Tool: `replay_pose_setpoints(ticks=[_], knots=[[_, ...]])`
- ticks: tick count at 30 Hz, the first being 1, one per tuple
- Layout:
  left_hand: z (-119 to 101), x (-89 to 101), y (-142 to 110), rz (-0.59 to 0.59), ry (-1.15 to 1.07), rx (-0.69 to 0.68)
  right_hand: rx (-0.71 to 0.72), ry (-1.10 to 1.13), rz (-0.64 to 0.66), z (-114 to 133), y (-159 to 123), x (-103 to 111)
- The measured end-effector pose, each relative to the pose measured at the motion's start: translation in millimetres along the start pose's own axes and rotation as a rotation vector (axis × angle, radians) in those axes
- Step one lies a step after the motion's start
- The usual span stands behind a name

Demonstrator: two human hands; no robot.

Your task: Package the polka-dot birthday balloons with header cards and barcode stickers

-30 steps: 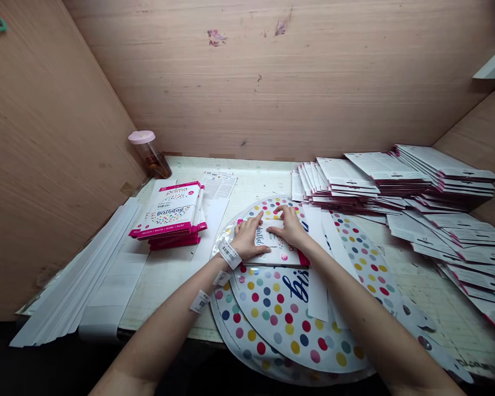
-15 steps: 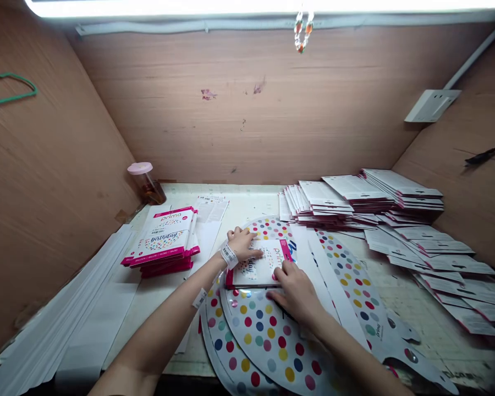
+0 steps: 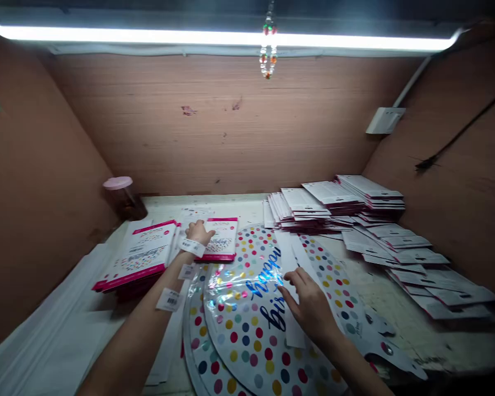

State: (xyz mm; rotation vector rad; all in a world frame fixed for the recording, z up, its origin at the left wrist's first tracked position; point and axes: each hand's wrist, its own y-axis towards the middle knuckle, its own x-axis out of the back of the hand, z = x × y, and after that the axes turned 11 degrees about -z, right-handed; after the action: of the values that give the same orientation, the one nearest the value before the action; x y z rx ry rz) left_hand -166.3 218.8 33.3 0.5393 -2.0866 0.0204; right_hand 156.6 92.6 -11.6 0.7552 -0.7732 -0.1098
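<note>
My left hand (image 3: pixel 198 233) grips the near-left edge of a white and pink packaged balloon card (image 3: pixel 220 240), held just left of the round polka-dot foil balloon (image 3: pixel 247 308) that says "happy birthday". My right hand (image 3: pixel 309 301) lies with fingers spread on that balloon, fingertips by the blue lettering and a white paper strip (image 3: pixel 293 324). To the left sits a stack of finished pink-edged packs (image 3: pixel 138 254). More dotted balloons lie under and beside the top one.
Piles of white printed cards (image 3: pixel 334 204) fan out along the right side of the table. A jar with a pink lid (image 3: pixel 121 197) stands in the back left corner. White paper strips (image 3: pixel 45 341) lie at the left. Wooden walls enclose the bench.
My left hand has carried the packed card off the balloon toward the stack at the left. My right hand let go of it and now rests on the uncovered balloon. The camera tilted up.
</note>
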Motion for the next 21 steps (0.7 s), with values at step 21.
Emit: replay_pose_setpoints(ticks=[21], knots=[[-32.7,-16.3,-136.5,0.410,-0.394,-0.227,-0.345,-0.741,0.261,-279.3,67.7,178.9]])
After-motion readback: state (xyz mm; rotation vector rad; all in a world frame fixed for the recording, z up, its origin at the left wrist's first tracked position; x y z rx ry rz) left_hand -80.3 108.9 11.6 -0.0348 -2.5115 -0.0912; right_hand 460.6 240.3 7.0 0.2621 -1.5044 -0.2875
